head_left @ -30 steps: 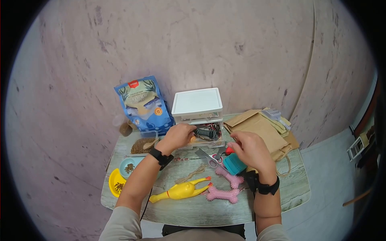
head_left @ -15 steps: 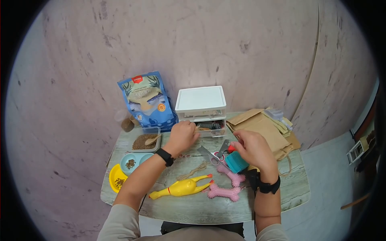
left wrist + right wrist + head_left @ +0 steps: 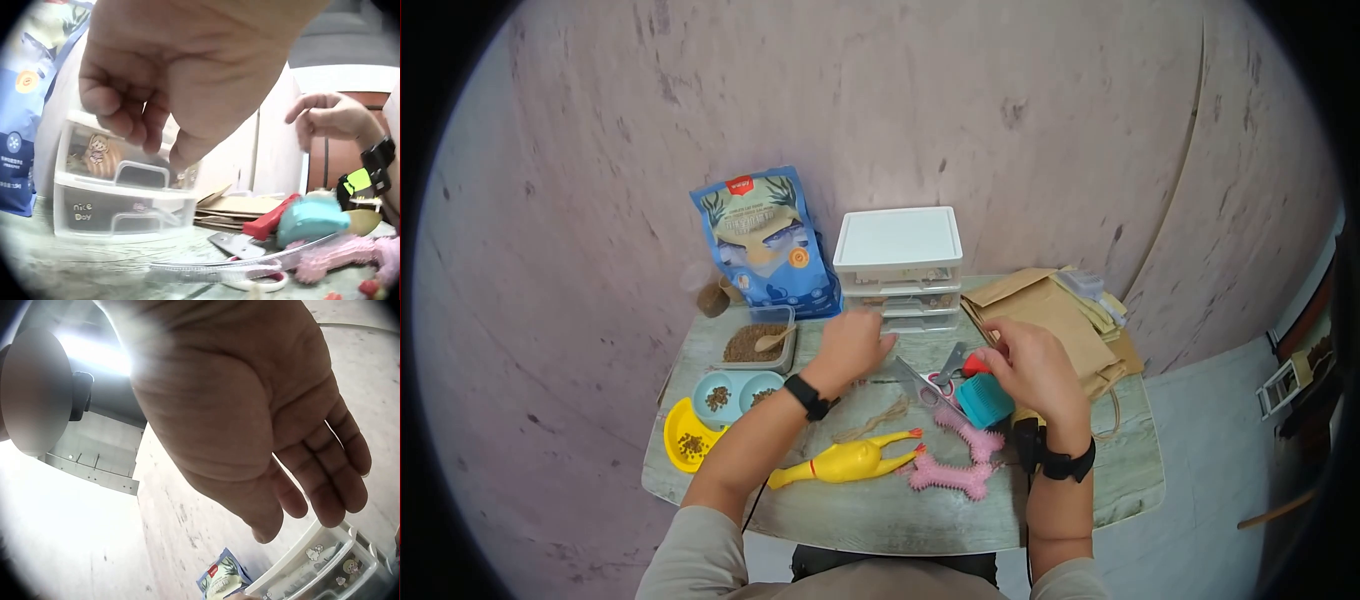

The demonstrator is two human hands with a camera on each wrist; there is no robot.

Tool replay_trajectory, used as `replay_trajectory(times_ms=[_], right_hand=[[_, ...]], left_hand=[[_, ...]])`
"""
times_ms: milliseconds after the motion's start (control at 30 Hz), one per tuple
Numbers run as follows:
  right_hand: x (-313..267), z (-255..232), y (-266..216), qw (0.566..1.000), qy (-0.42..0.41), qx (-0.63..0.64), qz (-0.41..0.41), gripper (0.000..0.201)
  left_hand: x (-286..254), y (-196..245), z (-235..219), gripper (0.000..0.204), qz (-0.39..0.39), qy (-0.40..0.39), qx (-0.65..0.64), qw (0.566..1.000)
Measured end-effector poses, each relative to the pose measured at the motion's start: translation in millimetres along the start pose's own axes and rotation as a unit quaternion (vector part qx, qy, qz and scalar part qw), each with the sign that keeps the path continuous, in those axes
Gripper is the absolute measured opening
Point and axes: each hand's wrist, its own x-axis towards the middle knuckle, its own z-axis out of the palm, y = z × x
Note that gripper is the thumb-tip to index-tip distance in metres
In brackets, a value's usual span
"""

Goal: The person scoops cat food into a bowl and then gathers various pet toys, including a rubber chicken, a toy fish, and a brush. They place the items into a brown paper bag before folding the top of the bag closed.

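My left hand (image 3: 852, 345) hovers in front of a white-topped drawer box (image 3: 898, 238), its fingers loosely bent and holding nothing. In the left wrist view, the fingertips overlap the upper clear drawer (image 3: 140, 165), while a lower drawer (image 3: 87, 215) reads "nice Day". Both drawers sit pushed in. My right hand (image 3: 1040, 372) hangs empty over the right part of the table, fingers relaxed. Below and beside it lie a teal brush (image 3: 985, 402), a red item (image 3: 974, 364), scissors (image 3: 938, 385) and two pink spiky bone toys (image 3: 952, 478).
A yellow rubber chicken (image 3: 848, 462) and twine (image 3: 870, 420) lie at the front. To the left are a blue food bag (image 3: 762, 240), a kibble tub (image 3: 750, 343), a light-blue double bowl (image 3: 738, 392) and a yellow bowl (image 3: 685, 450). Brown paper bags (image 3: 1050, 325) lie at right.
The pulled-out drawer holding dark items has slid back into the box, and my left hand has come away from it. The right hand has barely moved.
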Motion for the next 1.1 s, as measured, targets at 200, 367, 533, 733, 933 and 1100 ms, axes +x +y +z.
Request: replay_trajectory(times_ms=[200, 367, 533, 733, 933, 1100], right_hand=[[-0.3, 4.5, -2.2, 1.0, -0.027, -0.007, 0.009, 0.033], [-12.2, 13.9, 4.7, 0.992, -0.104, -0.073, 0.006, 0.041], [-46.0, 22.9, -2.3, 0.97, -0.181, -0.156, 0.052, 0.055], [-68.6, 48.3, 13.4, 0.962, -0.127, -0.234, 0.066, 0.063], [-70.5, 47.3, 16.6, 0.978, -0.069, -0.195, 0.029, 0.051], [-96.5, 22.7, -2.4, 0.988, 0.044, -0.151, -0.01, 0.041]], left_hand=[[-97.8, 13.7, -19.8, 0.038, 0.02, -0.13, -0.082, 0.988], [-143.1, 15.0, -21.1, 0.044, -0.017, -0.146, -0.107, 0.983], [-165.6, 5.6, -14.2, 0.069, 0.065, -0.15, -0.145, 0.976], [-159.5, 4.0, -11.2, 0.069, 0.067, -0.197, -0.108, 0.972], [-142.4, -4.0, -25.8, 0.069, 0.102, -0.216, -0.092, 0.967], [-139.6, -7.5, -17.5, 0.069, 0.104, -0.24, -0.103, 0.96]])
